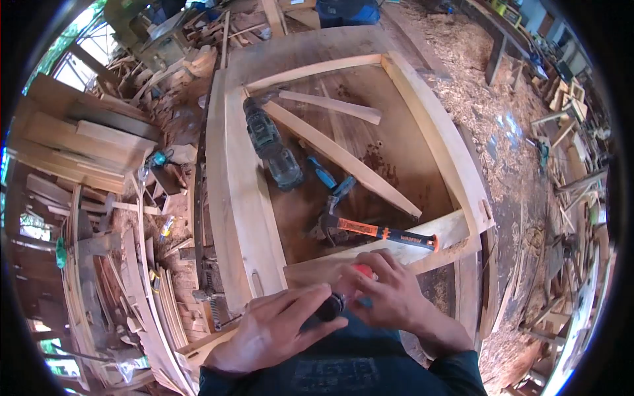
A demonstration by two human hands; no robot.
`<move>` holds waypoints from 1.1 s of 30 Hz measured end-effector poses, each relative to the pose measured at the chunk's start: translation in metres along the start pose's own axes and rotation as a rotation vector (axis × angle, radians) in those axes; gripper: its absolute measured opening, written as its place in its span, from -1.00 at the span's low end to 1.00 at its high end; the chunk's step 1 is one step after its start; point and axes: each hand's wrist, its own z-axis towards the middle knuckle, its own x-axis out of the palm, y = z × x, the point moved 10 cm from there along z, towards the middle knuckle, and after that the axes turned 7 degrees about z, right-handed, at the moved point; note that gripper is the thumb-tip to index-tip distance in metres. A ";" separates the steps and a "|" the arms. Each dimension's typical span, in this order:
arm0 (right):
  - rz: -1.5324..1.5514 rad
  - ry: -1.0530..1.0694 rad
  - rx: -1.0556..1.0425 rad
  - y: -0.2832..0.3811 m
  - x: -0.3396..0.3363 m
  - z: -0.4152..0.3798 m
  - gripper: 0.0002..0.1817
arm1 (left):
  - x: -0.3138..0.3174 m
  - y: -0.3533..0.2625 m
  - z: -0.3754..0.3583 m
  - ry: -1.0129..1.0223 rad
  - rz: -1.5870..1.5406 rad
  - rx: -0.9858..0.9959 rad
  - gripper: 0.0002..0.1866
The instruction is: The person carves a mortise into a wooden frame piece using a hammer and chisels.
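Observation:
Close to my body, my left hand (267,330) is wrapped round a dark round object (330,307). My right hand (389,290) pinches a small red thing (363,271) just to the right of it. Both hands are over the near edge of a pale wooden frame (251,198). Inside the frame lies a hammer (389,234) with an orange and black handle, near my right hand. Behind its head is a blue-handled tool (321,173). A dark power drill (267,142) rests along the frame's left side.
A long wooden strip (343,155) lies diagonally in the frame, with a shorter strip (330,105) behind it. Stacked boards (86,145) stand at the left. Sawdust (462,86) covers the ground at the right. Someone in dark blue (348,12) is at the top.

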 end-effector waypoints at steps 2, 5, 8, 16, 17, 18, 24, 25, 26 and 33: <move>-0.018 0.015 0.025 -0.012 0.002 -0.001 -0.39 | 0.011 0.004 0.007 0.012 -0.047 -0.069 -0.49; 0.010 0.029 0.022 -0.032 -0.002 0.001 -0.38 | 0.024 0.011 0.027 0.002 -0.243 -0.080 -0.53; 0.030 -0.003 -0.014 -0.044 -0.007 0.005 -0.33 | 0.040 0.018 0.042 -0.016 -0.387 0.031 -0.58; 0.035 0.034 -0.007 -0.082 -0.008 0.021 -0.37 | 0.064 0.030 0.085 0.064 -0.434 0.019 -0.59; 0.036 0.017 -0.019 -0.089 -0.010 0.024 -0.38 | 0.065 0.032 0.093 0.046 -0.448 0.050 -0.59; 0.038 0.002 0.004 -0.101 -0.011 0.026 -0.40 | 0.069 0.036 0.102 0.031 -0.461 0.082 -0.59; 0.108 -0.178 0.147 -0.201 -0.039 0.060 -0.41 | 0.111 0.069 0.213 0.212 -0.463 -0.110 -0.64; 0.093 -0.193 0.204 -0.229 -0.040 0.063 -0.41 | 0.119 0.067 0.239 0.142 -0.477 0.025 -0.66; 0.176 -0.229 0.235 -0.244 -0.043 0.068 -0.42 | 0.128 0.065 0.261 0.069 -0.484 0.164 -0.67; 0.375 -0.392 0.326 -0.337 -0.049 0.048 -0.49 | 0.206 0.060 0.333 0.213 -0.353 0.204 -0.56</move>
